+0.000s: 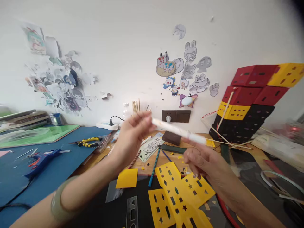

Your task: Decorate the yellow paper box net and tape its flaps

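A white pen-like stick [174, 128], smeared by motion, slants above the desk between my hands. Its upper left end is pinched by my left hand [139, 126], fingers closed. At the lower right end, my right hand [201, 158] has its index finger along the stick and its other fingers curled; blur hides how firmly it grips. Beneath my right hand spreads a yellow cut-out sheet [175, 193] with small holes of several shapes. A clear stencil ruler [132, 210] lies on the black surface, below a plain yellow square [127, 178].
Stacked red, yellow and black paper boxes [251, 95] stand at the right, with thin sticks leaning near them. A blue glue gun [42, 161] and yellow-handled pliers [89, 142] lie on the blue mat [71, 158]. A teal pen [154, 167] lies mid-desk.
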The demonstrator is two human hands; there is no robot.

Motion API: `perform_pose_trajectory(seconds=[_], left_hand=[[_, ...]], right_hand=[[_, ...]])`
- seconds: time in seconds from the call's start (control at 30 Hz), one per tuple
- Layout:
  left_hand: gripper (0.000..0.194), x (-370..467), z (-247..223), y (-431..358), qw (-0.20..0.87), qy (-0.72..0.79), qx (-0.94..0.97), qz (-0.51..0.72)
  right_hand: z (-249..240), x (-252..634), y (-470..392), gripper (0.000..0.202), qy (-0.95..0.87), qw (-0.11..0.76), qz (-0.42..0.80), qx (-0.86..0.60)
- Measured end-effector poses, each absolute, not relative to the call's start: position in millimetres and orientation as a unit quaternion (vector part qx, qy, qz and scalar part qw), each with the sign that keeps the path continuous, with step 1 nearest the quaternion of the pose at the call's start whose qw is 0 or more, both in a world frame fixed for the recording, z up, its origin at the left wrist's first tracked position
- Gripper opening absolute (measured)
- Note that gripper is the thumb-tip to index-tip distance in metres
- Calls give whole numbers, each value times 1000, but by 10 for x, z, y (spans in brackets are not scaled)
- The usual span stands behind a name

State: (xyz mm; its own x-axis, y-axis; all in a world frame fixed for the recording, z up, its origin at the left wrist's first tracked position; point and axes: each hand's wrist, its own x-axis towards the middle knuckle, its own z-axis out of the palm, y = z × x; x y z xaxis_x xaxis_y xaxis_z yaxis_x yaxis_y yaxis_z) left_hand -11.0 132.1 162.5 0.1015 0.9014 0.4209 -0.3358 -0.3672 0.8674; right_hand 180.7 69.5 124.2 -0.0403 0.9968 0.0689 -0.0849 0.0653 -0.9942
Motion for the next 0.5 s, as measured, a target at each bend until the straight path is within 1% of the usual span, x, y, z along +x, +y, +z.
perform_pose_trajectory(seconds=[0.03, 0.07, 0.1, 0.17, 0.23, 0.3, 0.4, 0.47, 0.5], left_hand=[[15, -46, 1490, 1172, 548, 269, 547, 572], [14, 3, 1363, 1059, 573, 283, 546, 542], [14, 39, 1249, 981, 575, 291, 560, 521], [14, 75, 1078, 914, 542, 307, 613, 485], [17, 84, 980, 917, 449, 323, 701, 450], [20, 93, 933, 934, 313, 324, 801, 394], [17, 145, 886, 931, 116, 304, 900, 290], [26, 197, 846, 914, 29, 300, 922, 242], [30, 221, 826, 905, 5, 302, 926, 226]], right_hand=[[1228, 1775, 674, 53, -492, 536, 539, -425], [1214, 1750, 652, 50, -478, 545, 557, -405], [1199, 1735, 630, 42, -466, 555, 568, -391], [1164, 1733, 593, 26, -452, 570, 567, -387], [1120, 1761, 567, 26, -451, 571, 564, -391], [1068, 1797, 551, 30, -455, 564, 568, -390], [990, 1831, 544, 35, -460, 543, 585, -389], [942, 1836, 549, 37, -470, 530, 578, -405], [920, 1837, 553, 34, -481, 522, 568, -417]])
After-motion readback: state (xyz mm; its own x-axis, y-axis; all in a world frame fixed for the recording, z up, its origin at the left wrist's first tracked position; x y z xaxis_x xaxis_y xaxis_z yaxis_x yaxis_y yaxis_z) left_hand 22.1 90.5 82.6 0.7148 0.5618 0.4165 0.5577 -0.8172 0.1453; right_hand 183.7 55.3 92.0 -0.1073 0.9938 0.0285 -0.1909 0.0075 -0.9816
